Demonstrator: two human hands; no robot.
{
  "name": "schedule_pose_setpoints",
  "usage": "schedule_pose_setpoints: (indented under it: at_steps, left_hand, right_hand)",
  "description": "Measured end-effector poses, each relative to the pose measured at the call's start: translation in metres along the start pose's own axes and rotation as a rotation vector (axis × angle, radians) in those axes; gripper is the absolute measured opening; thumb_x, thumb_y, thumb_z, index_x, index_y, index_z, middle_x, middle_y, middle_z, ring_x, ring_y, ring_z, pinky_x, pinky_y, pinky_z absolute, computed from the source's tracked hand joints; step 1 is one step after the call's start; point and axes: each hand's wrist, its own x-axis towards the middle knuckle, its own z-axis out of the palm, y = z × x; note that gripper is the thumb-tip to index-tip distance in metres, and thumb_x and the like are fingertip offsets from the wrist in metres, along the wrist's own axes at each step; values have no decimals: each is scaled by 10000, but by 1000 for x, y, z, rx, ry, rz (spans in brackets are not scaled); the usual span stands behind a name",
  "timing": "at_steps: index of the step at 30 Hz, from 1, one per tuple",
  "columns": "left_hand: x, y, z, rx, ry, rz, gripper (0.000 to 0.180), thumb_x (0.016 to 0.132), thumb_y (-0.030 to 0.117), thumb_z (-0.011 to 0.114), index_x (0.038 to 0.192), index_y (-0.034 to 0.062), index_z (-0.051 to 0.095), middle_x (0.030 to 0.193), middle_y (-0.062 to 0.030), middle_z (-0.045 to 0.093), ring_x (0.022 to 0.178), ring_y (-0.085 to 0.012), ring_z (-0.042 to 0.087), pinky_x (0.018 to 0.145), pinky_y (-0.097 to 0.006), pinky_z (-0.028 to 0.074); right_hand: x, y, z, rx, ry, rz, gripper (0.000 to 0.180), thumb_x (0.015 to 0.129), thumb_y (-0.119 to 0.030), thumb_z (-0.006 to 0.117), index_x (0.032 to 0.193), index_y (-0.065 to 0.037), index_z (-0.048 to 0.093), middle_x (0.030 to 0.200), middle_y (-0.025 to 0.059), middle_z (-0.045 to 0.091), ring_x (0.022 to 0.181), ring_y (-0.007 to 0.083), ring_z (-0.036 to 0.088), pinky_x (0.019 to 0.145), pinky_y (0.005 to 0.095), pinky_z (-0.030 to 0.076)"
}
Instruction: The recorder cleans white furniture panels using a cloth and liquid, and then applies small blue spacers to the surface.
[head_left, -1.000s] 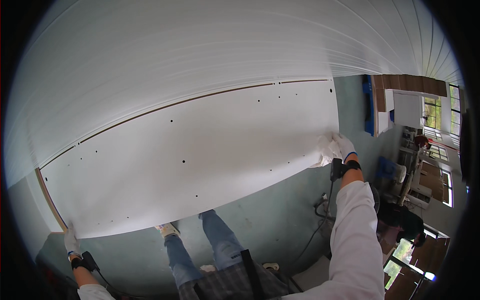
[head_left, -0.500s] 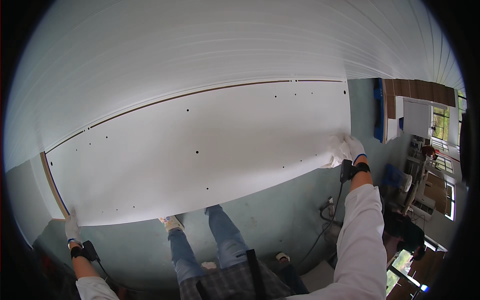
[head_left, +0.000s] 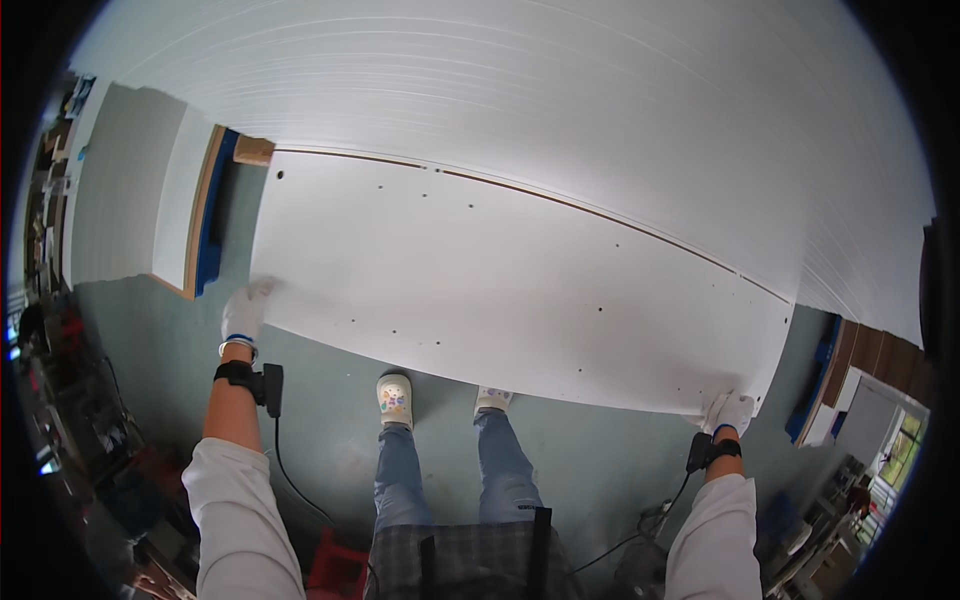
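Observation:
A long white board with small drilled holes lies flat in front of me, on top of a wide stack of white panels. My left hand, in a white glove, grips the board's near left corner. My right hand, also gloved, grips its near right corner. Both wrists carry black bands with cables. My feet in pale shoes stand at the board's near edge.
The floor is grey-green. More white panels with a blue edge stand at the left. A red object sits by my left leg. Cluttered shelves line the far left, and white and brown furniture stands at the right.
The view has swung to the right, so the board now sits centred with both ends visible. Both hands stay on its near corners.

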Motion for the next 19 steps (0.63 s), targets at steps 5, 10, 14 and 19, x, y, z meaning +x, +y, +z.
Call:
schedule_pose_setpoints:
  at_steps: [5,10,14,19]
  left_hand:
    - [-19,8,-15,-106,-169,-60,638,834,513,566,1297,78,512,1130,-223,617,1077,-369,575,905,-414,461]
    - [-64,-44,12,-218,-52,-57,772,833,527,561,1440,132,293,1309,-209,505,1165,-350,529,948,-418,455]
    - [-111,-175,48,-284,-373,-134,712,857,517,538,1432,153,328,1353,-177,481,1206,-326,508,993,-410,427]
    - [-163,-277,35,-496,-662,-160,673,862,532,535,1400,152,396,1395,-135,457,1252,-280,480,1041,-382,388]
  right_hand:
    - [-74,-2,18,-413,-198,-400,318,872,-325,541,877,-10,588,876,191,629,817,316,603,753,411,465]
    - [-176,-14,53,-388,-773,-420,381,858,-365,579,947,0,643,899,164,655,827,271,624,763,364,480]
    - [-336,-77,89,-183,-1274,-96,251,903,-224,597,981,14,612,879,85,645,809,146,615,714,274,498]
    - [-463,-131,125,-133,-1473,-4,213,937,-218,569,1018,-22,562,872,33,628,787,125,624,718,259,516]
